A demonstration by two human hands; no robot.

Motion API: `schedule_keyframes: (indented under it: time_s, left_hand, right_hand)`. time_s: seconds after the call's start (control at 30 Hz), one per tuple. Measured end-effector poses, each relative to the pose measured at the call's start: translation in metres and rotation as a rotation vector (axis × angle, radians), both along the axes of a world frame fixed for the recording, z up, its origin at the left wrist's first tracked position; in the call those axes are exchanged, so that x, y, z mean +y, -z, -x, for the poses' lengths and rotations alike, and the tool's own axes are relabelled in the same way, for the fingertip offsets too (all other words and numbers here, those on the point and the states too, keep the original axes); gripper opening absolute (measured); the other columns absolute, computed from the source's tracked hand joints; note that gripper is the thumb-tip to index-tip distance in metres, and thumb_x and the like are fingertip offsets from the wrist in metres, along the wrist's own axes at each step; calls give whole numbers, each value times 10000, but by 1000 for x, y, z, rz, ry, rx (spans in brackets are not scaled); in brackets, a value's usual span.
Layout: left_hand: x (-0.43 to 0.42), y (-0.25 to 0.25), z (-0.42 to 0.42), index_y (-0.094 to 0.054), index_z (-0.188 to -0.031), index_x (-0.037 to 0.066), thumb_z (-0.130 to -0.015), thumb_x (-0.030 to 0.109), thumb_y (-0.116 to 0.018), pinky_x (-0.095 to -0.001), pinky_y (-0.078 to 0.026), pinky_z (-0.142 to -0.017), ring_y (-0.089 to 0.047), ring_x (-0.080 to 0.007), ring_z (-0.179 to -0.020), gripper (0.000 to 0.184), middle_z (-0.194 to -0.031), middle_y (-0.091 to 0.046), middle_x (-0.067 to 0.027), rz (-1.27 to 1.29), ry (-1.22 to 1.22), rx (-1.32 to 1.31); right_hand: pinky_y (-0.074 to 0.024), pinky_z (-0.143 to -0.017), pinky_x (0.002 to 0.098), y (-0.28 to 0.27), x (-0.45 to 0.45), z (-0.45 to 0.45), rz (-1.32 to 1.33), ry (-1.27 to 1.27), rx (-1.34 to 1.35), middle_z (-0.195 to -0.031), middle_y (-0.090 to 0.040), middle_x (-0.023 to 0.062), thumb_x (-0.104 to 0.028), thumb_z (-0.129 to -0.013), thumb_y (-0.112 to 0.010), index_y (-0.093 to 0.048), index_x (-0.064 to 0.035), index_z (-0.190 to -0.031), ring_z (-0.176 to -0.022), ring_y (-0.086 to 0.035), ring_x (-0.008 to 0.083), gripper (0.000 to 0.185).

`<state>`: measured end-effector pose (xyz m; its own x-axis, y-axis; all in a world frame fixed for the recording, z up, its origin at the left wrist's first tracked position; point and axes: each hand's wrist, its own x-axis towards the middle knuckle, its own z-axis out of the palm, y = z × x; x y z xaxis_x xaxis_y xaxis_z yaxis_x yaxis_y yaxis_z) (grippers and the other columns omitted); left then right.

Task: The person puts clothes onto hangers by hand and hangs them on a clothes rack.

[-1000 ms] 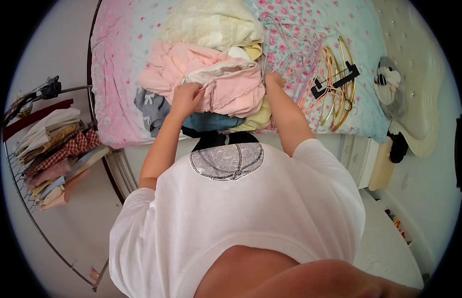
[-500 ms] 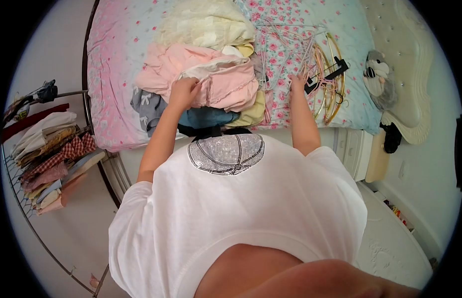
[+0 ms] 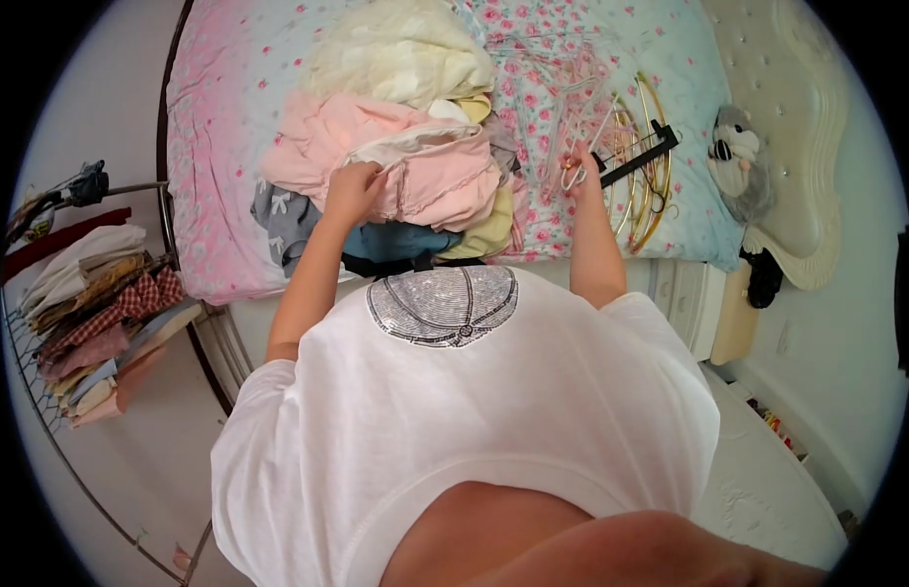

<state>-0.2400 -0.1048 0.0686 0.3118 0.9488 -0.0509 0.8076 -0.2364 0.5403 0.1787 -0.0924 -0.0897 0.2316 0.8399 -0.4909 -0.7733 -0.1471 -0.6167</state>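
My left hand (image 3: 354,192) is closed on the edge of a pink garment (image 3: 444,186), which lies bunched on a pile of clothes. My right hand (image 3: 577,174) is closed around a light-coloured hanger (image 3: 570,180), beside the other hangers. A black hanger (image 3: 638,157) and several gold hangers (image 3: 654,215) lie just right of it. Cream fabric (image 3: 405,54) is behind the pink garment; blue (image 3: 400,242), grey (image 3: 286,220) and yellow (image 3: 488,235) clothes show under its near side.
The flowered bed (image 3: 215,196) bears the pile. A plush toy (image 3: 738,166) rests by the headboard (image 3: 792,117) at the right. Clothes hang on a rack (image 3: 112,323) at the left. A white cabinet (image 3: 684,298) stands near the bed's front right.
My right hand has moved right, from beside the pink garment to the hangers, and has taken hold of a light-coloured one. My left hand stays on the pink garment. The view has shifted slightly.
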Motion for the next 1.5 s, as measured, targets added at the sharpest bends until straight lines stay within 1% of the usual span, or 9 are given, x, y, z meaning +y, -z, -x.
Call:
schedule_keyframes:
  time_s: [0.13,0.33,0.57,0.83,0.93,1.03,1.13,1.33,1.5]
  left_hand:
    - [7,6,-2,-604,-777,34,-743,185,-562,-387,-426,-617,-559,-298,-670,160,-671,-577,-127,-3,11,-8]
    - [10,9,-8,-601,-782,34,-750,192,-559,-386,-420,-634,-557,-294,-687,166,-681,-576,-122,25,-7,6]
    - [9,11,-6,-604,-803,29,-752,175,-573,-364,-431,-594,-569,-287,-650,158,-685,-582,-137,-10,10,7]
    - [6,8,-3,-607,-808,29,-758,193,-570,-357,-438,-594,-570,-291,-649,176,-698,-587,-139,26,31,42]
    - [6,9,-2,-607,-810,27,-760,197,-567,-361,-436,-598,-569,-293,-659,182,-704,-588,-140,57,34,45]
    - [5,9,-1,-608,-811,24,-760,198,-566,-365,-434,-598,-567,-297,-666,187,-714,-589,-142,60,37,50]
    - [5,8,-1,-608,-811,21,-760,200,-567,-368,-432,-596,-565,-298,-668,190,-718,-588,-144,50,36,56]
    - [7,10,-1,-607,-803,18,-760,199,-568,-367,-428,-593,-561,-296,-657,189,-701,-582,-144,56,23,47]
    - [4,6,-2,-604,-785,28,-754,180,-561,-380,-424,-614,-556,-290,-661,161,-673,-574,-128,91,5,35]
  right_hand:
    - [-437,-543,276,38,-10,-8,135,-81,48,-899,-563,72,-231,-770,-652,-503,-8,-1025,-679,-508,148,370]
    - [-427,-541,268,42,-24,-12,256,-119,83,-928,-569,47,-184,-777,-629,-488,-13,-1077,-686,-508,144,373]
    - [-416,-550,220,9,-50,13,204,-167,-204,-892,-553,39,-120,-795,-569,-443,-34,-1191,-679,-503,105,425]
    - [-480,-535,247,57,-33,14,142,-278,-310,-867,-544,49,-90,-780,-532,-443,-46,-1131,-659,-543,128,365]
    - [-491,-500,252,58,-11,14,163,-307,-429,-765,-543,43,-99,-778,-525,-467,-62,-1058,-587,-547,127,289]
    - [-483,-530,258,55,5,15,165,-380,-507,-764,-548,62,-115,-760,-525,-463,-58,-1120,-585,-549,136,370]
    - [-478,-568,290,52,7,24,305,-466,-922,-796,-566,76,-131,-732,-532,-436,-44,-1192,-590,-560,162,478]
    - [-459,-746,350,102,4,14,423,-541,-1369,-1052,-553,165,-115,-725,-505,-407,-20,-1234,-895,-574,269,527]
    - [-386,-899,340,118,4,-31,348,-567,-1266,-1189,-493,204,-70,-710,-486,-411,-1,-1239,-1105,-479,305,538]
